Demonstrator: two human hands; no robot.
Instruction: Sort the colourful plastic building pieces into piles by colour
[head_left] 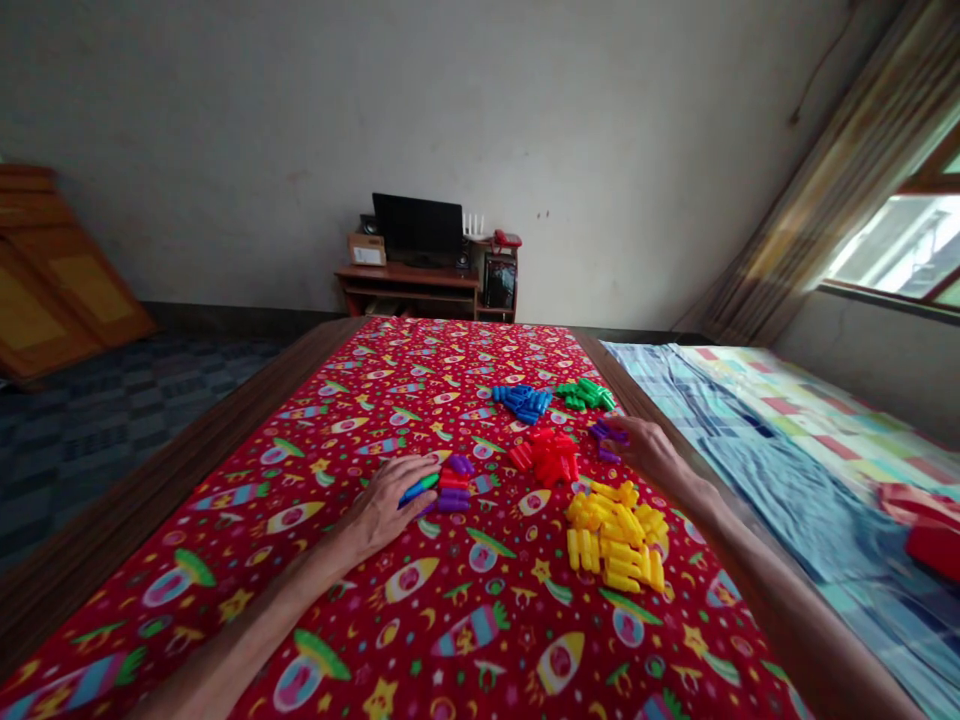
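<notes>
Blue peg pinched in left hand, beside red-purple cluster at fingertips; right hand curled over purple pegs, grip unclear. Risk: right forearm sweeping yellow pile between hands, remixing colours; purple pegs near bench edge could roll off

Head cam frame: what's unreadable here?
- Left hand, head view: its fingers cover part of the mixed pieces, so whether it grips them or only touches them is unclear.
- Right hand, head view: the back of the hand hides its fingertips at the purple pieces.
- Red object: cut off by the right edge.
- Desk items at the far wall: too small to identify.
</notes>
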